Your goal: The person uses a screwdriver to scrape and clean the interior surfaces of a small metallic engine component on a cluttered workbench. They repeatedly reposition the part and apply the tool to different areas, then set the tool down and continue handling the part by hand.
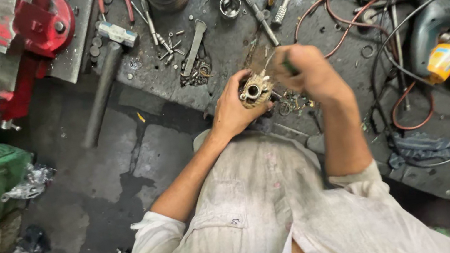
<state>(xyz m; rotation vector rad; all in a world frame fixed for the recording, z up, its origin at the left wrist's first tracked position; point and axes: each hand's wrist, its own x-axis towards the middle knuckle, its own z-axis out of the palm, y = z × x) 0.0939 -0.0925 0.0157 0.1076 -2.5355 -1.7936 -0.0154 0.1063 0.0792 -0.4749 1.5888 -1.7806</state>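
Here, in the head view, the left hand (232, 109) is curled closed around a small cast-metal part (255, 90), a dull brassy-grey body with a round bore facing the camera. It sits just above the edge of the workbench (236, 41), near the centre of the picture. The right hand (307, 72), at three o'clock from the part, is clenched shut on a thin tool with a green handle (289, 66); its tip reaches in toward the part, but I cannot tell exactly where it touches.

The part looks rigid and dense for its size, likely heavy enough to want a full palm grip rather than fingertips. Its surface appears grimy and possibly oily, so it may slip; the lumpy outer casting gives better purchase than the smooth bore. Any fine passages or threads could be damaged by prying, so holding by the body seems safest.

At twelve o'clock from the hands lie a socket (230, 5), screwdrivers (259, 15) and a flat wrench (193, 46). At ten o'clock a hammer (109, 66) lies on the bench, and farther out a red vise (16, 39). At three o'clock, well apart, rests a grey power drill (444, 34) among red and black cables (372, 0). Small loose metal bits (291, 102) lie just beside the hands at four o'clock.
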